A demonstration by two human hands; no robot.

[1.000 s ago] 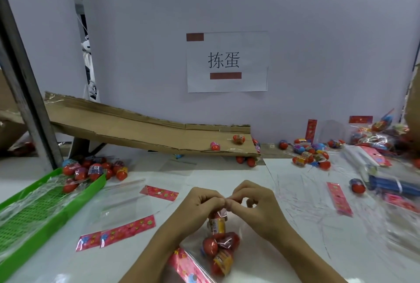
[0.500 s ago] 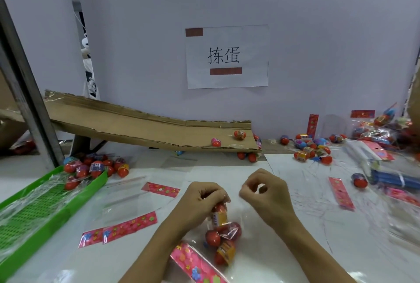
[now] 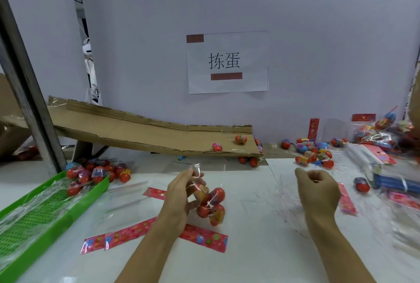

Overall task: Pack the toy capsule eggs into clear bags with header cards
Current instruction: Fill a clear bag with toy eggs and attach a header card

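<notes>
My left hand (image 3: 179,194) grips the neck of a clear bag (image 3: 210,203) that holds several red capsule eggs and hangs just above the white table. The bag's pink header card (image 3: 204,237) trails below it. My right hand (image 3: 318,188) hovers to the right, apart from the bag, fingers curled with nothing visible in them. Loose eggs (image 3: 313,157) lie at the back right, and another egg pile (image 3: 97,172) sits by the green tray.
A green mesh tray (image 3: 34,219) lined with plastic lies at the left. A cardboard ramp (image 3: 147,132) with two eggs slopes along the wall. Empty bags with pink header cards (image 3: 118,236) lie in front. Filled bags and packaging (image 3: 381,141) crowd the right side.
Both hands worked together at the bag's neck; now my right hand has let go and moved right, while my left hand has lifted the bag off the table.
</notes>
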